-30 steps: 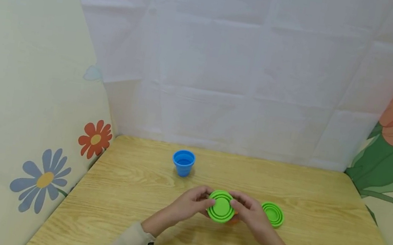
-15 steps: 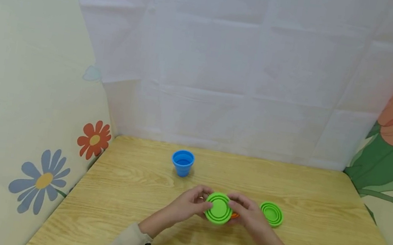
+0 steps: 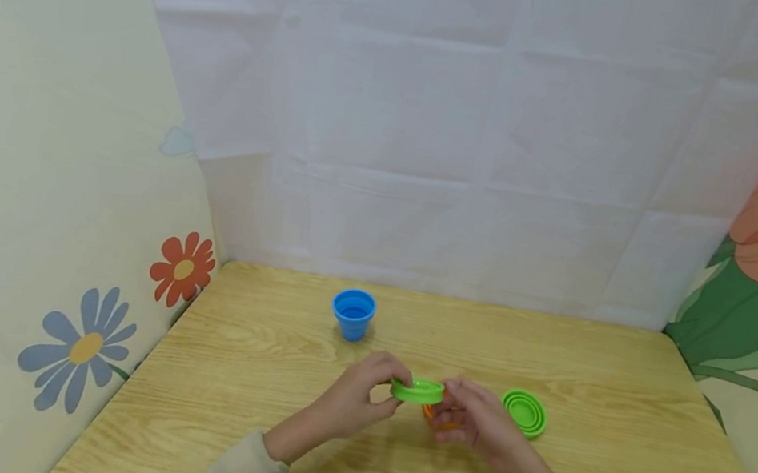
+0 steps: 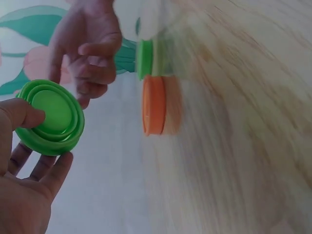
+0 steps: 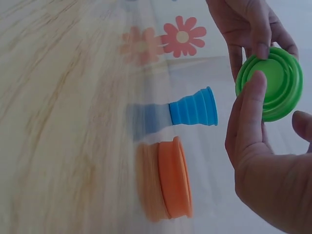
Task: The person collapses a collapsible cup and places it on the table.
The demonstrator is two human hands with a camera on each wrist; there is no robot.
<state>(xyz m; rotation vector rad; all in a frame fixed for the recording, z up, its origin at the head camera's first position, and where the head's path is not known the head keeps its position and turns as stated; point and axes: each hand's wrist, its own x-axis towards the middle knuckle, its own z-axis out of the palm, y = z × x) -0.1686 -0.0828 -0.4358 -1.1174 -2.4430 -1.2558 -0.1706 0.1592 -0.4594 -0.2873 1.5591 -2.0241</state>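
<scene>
Above the table, my left hand (image 3: 357, 395) pinches a green collapsible cup (image 3: 417, 391), folded flat and turned nearly edge-on in the head view. The left wrist view shows the thumb on the ringed face of the green cup (image 4: 51, 112) and fingertips beneath its rim. My right hand (image 3: 485, 425) is close by, its fingers extended and its thumb apart from the cup. One right fingertip overlaps the cup in the right wrist view; I cannot tell whether it touches. Below the hands lies an orange folded cup (image 4: 154, 105) on the table, partly hidden in the head view.
A blue collapsible cup (image 3: 353, 315) stands expanded and upright towards the back of the wooden table (image 3: 247, 347). To the right of my right hand lies a second green folded cup (image 3: 525, 413). A white cloth (image 3: 394, 125) hangs behind the table.
Both hands were gripping the green cup with its round face towards the head camera. Now the cup is tipped edge-on in the left hand, and the right fingers have loosened from it.
</scene>
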